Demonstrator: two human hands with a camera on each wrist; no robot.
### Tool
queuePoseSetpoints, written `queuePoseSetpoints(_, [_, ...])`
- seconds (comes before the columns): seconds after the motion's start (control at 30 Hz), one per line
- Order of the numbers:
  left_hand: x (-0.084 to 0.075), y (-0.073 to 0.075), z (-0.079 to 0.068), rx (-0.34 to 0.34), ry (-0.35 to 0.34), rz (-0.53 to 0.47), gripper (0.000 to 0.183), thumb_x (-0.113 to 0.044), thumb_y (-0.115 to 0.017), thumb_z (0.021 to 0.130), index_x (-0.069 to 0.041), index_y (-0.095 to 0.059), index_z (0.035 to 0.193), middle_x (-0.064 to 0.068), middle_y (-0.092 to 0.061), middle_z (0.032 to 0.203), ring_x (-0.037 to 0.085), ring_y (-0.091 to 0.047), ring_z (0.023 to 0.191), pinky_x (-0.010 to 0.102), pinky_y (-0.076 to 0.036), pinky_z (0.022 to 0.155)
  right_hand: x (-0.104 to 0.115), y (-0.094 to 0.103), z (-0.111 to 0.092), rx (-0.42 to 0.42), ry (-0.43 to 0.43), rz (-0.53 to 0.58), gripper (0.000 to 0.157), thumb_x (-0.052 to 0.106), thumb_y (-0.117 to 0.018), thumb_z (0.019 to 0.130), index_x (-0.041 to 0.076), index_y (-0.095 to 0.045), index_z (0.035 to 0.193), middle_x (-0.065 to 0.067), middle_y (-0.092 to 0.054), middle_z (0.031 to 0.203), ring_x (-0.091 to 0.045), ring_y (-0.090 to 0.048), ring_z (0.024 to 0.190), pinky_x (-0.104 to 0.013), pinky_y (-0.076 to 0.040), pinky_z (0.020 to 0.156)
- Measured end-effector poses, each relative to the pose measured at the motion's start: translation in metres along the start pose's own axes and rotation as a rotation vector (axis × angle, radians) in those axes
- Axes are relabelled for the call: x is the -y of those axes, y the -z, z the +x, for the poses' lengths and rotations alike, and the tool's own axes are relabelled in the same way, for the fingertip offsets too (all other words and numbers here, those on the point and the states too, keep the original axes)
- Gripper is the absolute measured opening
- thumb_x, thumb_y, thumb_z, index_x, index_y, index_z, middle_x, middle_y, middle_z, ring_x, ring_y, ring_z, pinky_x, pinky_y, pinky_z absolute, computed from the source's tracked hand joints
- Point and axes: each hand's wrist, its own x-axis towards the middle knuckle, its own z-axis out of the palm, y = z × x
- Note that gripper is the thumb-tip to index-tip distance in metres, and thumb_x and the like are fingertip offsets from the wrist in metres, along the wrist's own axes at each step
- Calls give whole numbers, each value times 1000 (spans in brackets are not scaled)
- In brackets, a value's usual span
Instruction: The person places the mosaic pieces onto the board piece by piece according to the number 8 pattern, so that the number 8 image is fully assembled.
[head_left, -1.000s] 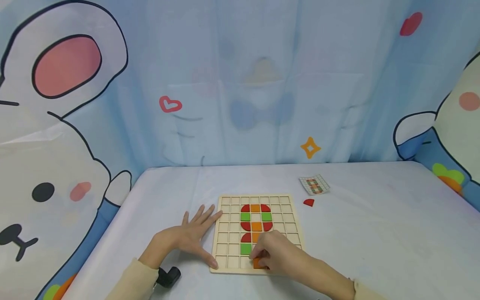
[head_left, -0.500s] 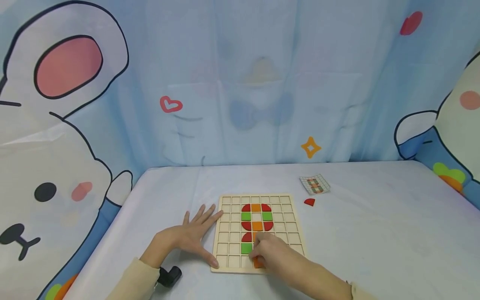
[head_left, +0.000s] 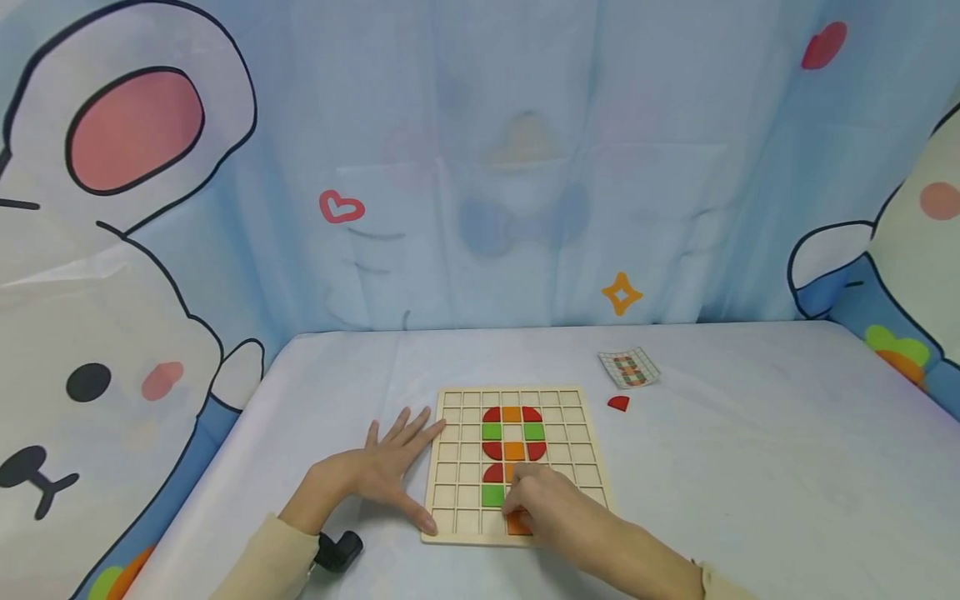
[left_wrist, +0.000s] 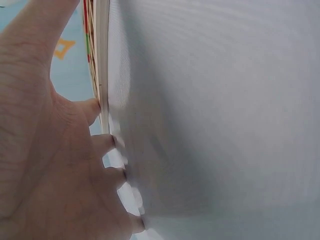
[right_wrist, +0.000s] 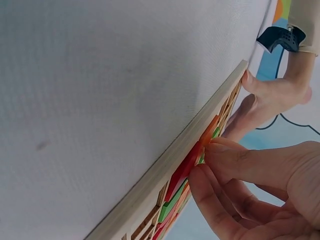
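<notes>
A square wooden grid board (head_left: 457, 454) lies on the table with red, orange and green pieces in its cells. My left hand (head_left: 386, 477) is spread, thumb and fingertips at the board's left edge. In the left wrist view, the extended fingers (left_wrist: 87, 112) line up along that edge. Over the board's lower middle is my right hand (head_left: 551, 504), fingers bent. Its thumb and index fingertip pinch a red piece (right_wrist: 182, 170) at the near rim, beside an orange piece (head_left: 517, 523). In the head view my hand hides the red piece and nearby cells.
A loose red quarter-round piece (head_left: 618, 403) lies right of the board's far corner. Behind it is a small pattern card (head_left: 630, 369). A black wrist mount (head_left: 339, 552) sits at the left wrist. A printed curtain (head_left: 480, 167) hangs behind the white table.
My right hand has shifted slightly up and left, with more of the bottom orange piece uncovered. My left hand stays at the board's edge.
</notes>
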Motion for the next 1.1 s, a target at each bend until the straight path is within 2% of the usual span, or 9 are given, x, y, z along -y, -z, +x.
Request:
queuePoseSetpoints(0.27, [1,1,-1,3,-3,-19,132,-60,-91,73,-19,-11,170,12,1,176,39,7,161,74,3,121,-1,1,0,5,-8,60,21,-11,-84,81,10,-83,84,7,-63,82,-10,-57,79,-29,-60,79])
queuePoseSetpoints(0.4, [3,-1,0,-4,-1,-26,132,-60,-91,73,-20,-12,170,12,1,176,38,7,161,74,2,121,-6,1,-3,-20,19,106,18,-8,-82,84,9,-83,89,7,-66,85,-6,-57,79,-26,-59,76])
queuePoseSetpoints(0.57, [2,-1,1,-4,-10,-29,132,-59,-91,73,-20,-11,170,12,1,176,38,8,161,74,3,121,-23,13,-9,-64,-79,170,13,0,-82,87,10,-83,96,7,-67,92,-10,-59,82,-24,-58,73])
queuePoseSetpoints(0.63, [2,-1,1,-2,-12,-29,132,-59,-91,73,-19,-11,170,12,1,176,38,8,161,74,3,121,-36,21,-10,-82,-128,173,14,0,-82,87,11,-82,96,8,-67,90,-11,-59,81,-23,-58,71])
queuePoseSetpoints(0.7, [1,-1,0,-2,-11,-30,132,-58,-91,73,-19,-11,170,12,1,176,38,9,161,74,3,121,-53,30,-12,-111,-138,160,14,-2,-81,88,10,-82,95,7,-66,89,-9,-59,80,-22,-56,68])
queuePoseSetpoints(0.87, [0,-1,0,-9,-10,-32,130,-58,-91,74,-19,-12,170,12,1,176,38,9,161,74,3,121,-102,54,-18,-165,-92,55,16,-6,-80,86,4,-80,99,2,-66,92,-12,-61,82,-28,-59,70])
queuePoseSetpoints(1.0, [2,-1,-1,-1,-15,-37,131,-62,-89,73,-20,-12,170,11,2,176,37,9,161,73,4,121,-133,66,-19,-216,-48,-33,20,-10,-82,83,1,-80,100,-2,-68,96,-26,-68,93,-36,-60,73])
queuePoseSetpoints(1.1, [2,-1,-1,4,-17,-42,131,-63,-89,73,-20,-11,170,11,2,176,37,10,161,73,4,122,-150,71,-16,-249,-24,-71,21,-10,-83,81,0,-80,98,-3,-71,97,-32,-69,96,-42,-60,76])
